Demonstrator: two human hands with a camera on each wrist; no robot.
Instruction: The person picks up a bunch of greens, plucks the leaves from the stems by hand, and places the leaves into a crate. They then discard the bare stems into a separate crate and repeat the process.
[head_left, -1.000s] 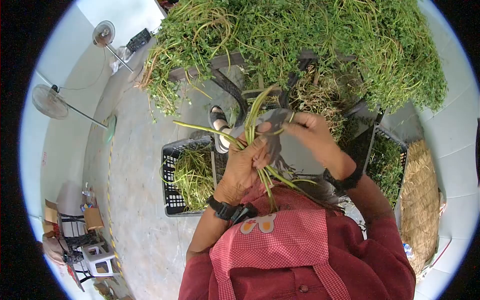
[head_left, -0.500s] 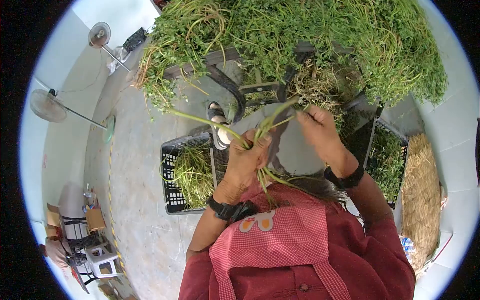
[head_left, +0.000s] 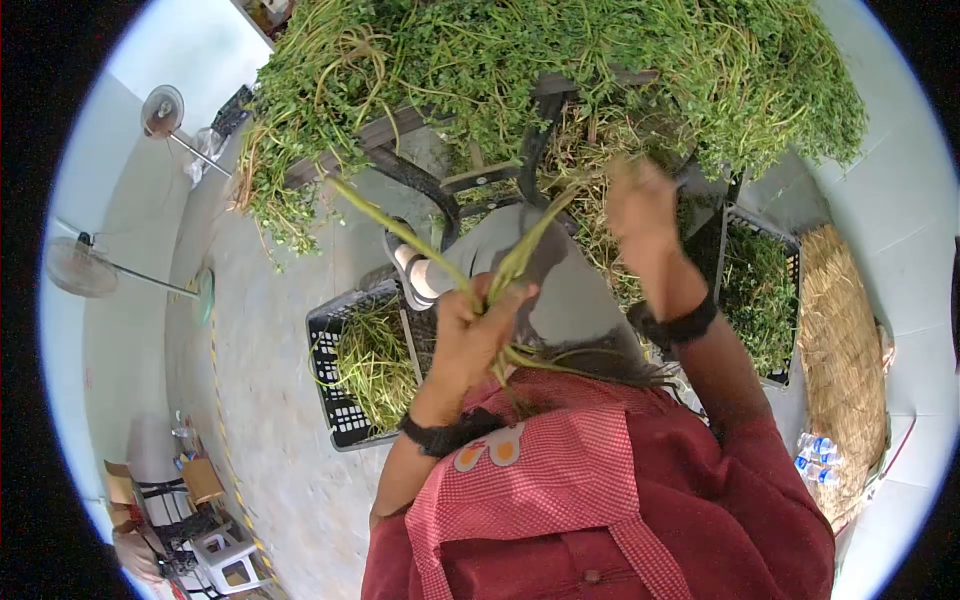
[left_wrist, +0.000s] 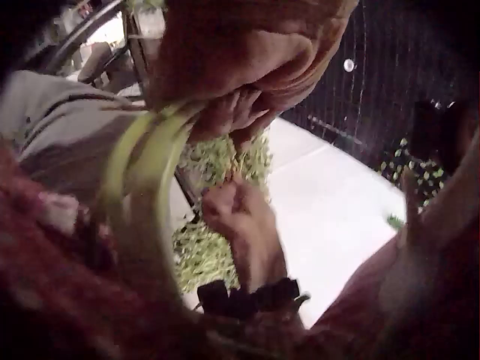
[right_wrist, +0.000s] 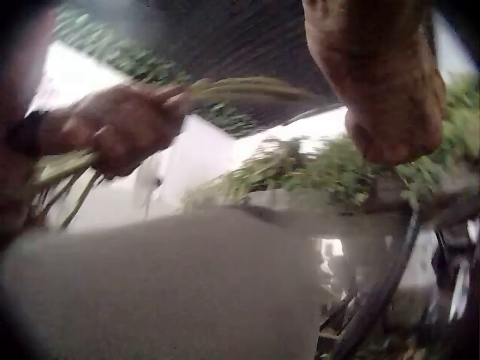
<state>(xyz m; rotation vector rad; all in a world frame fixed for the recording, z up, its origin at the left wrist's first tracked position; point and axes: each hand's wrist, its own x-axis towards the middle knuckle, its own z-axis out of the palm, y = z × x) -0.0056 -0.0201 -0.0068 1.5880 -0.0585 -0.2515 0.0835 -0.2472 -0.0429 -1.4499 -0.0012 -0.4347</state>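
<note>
My left hand (head_left: 478,335) grips a small bunch of long green stems (head_left: 525,245) in front of the apron. One thicker stem (head_left: 400,232) sticks out to the upper left, apart from the others. In the left wrist view the stems' lower ends (left_wrist: 154,180) hang below the fist. My right hand (head_left: 642,205) is raised off to the right of the bunch, blurred, near the stems' upper tips. Its fingers look curled in the right wrist view, and I cannot tell whether they pinch anything.
A big heap of leafy green plants (head_left: 560,50) covers the table ahead. Black crates stand on the floor: one with cut stems (head_left: 375,370) at left, one with greens (head_left: 760,290) at right. Dry stalks (head_left: 590,150) lie under the table. A straw mat roll (head_left: 840,360) is at far right.
My right hand has pulled away from the bunch, up and to the right. My left hand keeps its grip on the stems. The head view has shifted slightly.
</note>
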